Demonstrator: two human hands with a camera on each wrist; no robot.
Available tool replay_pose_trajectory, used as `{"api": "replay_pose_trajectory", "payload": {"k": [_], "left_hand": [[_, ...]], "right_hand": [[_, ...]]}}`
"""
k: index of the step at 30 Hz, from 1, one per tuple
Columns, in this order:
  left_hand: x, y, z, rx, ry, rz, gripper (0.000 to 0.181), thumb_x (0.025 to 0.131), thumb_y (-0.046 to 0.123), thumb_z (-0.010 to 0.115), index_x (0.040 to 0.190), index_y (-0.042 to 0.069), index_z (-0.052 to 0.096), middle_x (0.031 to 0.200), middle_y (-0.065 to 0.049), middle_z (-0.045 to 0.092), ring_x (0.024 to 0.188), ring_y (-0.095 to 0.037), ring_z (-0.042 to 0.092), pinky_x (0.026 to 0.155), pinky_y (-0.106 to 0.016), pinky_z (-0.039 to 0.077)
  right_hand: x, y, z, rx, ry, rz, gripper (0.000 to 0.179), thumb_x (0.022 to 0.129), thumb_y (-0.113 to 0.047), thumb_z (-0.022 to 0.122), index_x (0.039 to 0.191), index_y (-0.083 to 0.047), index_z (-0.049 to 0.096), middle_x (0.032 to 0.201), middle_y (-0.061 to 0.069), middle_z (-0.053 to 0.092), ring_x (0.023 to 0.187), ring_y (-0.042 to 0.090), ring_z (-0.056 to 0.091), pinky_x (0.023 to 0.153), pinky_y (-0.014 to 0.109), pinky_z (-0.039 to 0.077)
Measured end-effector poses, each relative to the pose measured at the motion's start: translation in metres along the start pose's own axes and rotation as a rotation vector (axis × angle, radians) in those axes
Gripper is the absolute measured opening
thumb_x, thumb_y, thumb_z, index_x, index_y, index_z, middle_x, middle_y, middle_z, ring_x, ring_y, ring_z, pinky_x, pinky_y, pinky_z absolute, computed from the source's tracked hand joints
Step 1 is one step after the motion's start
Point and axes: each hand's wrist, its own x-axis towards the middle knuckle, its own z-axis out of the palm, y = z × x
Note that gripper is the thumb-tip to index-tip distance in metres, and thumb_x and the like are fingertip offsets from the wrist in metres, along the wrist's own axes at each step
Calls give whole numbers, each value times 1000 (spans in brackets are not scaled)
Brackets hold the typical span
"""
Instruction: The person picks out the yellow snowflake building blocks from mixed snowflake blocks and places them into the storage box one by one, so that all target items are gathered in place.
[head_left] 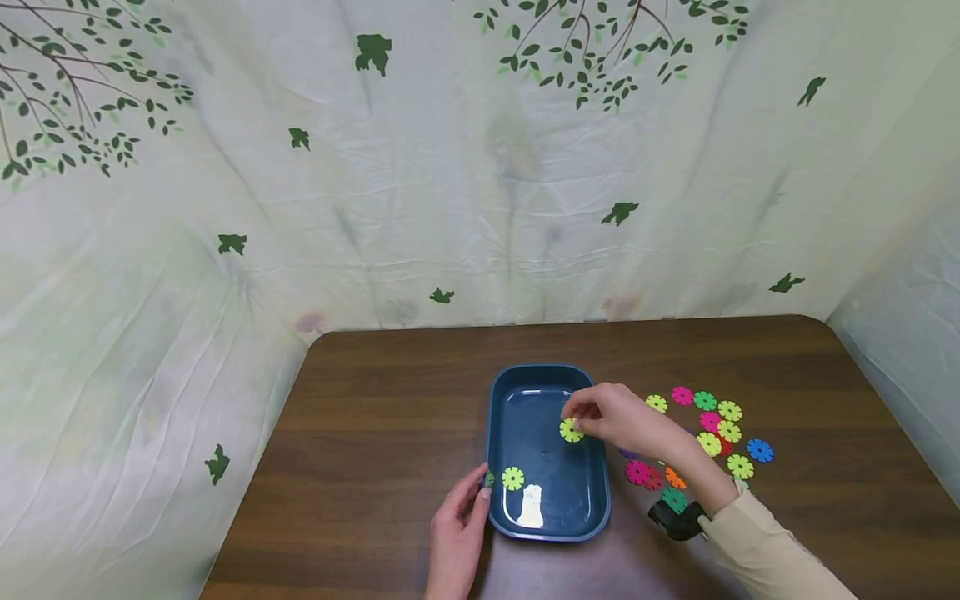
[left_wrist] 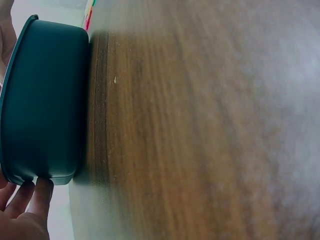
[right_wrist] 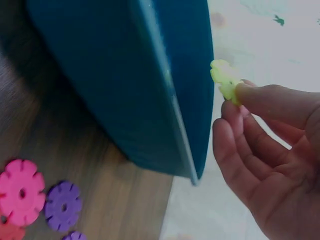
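Note:
A deep blue tray point(head_left: 558, 500) stands on the table, its long side pointing away from me. My left hand point(head_left: 459, 525) rests at its left side, fingertips point(left_wrist: 42, 187) touching the outer wall below the rim. Over the tray's right half, my right hand point(head_left: 618, 417) pinches a yellow notched disc point(head_left: 571, 430) between thumb and fingers. The right wrist view shows this yellow disc point(right_wrist: 225, 80) held beyond the tray's rim. Another yellow disc point(head_left: 513, 478) lies inside near the left wall. A greenish patch beside it may be a reflection; I cannot tell.
Several loose notched discs in pink, green, orange and blue point(head_left: 760, 451) lie right of the tray, partly hidden by my right forearm. A purple disc point(right_wrist: 63, 205) is near the tray. Brown table point(head_left: 375, 433); a leaf-patterned cloth point(head_left: 450, 208) hangs behind.

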Motion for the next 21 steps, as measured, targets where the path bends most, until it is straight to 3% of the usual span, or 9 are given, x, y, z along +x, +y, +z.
{"api": "replay_pose_trajectory", "payload": {"k": [10, 21], "left_hand": [[-2, 1, -3, -58, -9, 47, 32, 96, 12, 65, 127, 18, 67, 129, -4, 63, 115, -23, 60, 93, -34, 53], [-2, 2, -2, -37, -7, 23, 33, 96, 10, 64, 127, 18, 67, 130, -5, 62, 116, -24, 60, 92, -34, 53]], "right_hand": [[17, -10, 8, -11, -71, 20, 15, 88, -1, 70, 98, -13, 74, 85, -5, 66, 75, 15, 59, 68, 27, 57], [32, -20, 17, -30, -136, 14, 12, 90, 0, 67, 97, -7, 73, 85, -2, 65, 75, 16, 57, 69, 29, 55]]}}
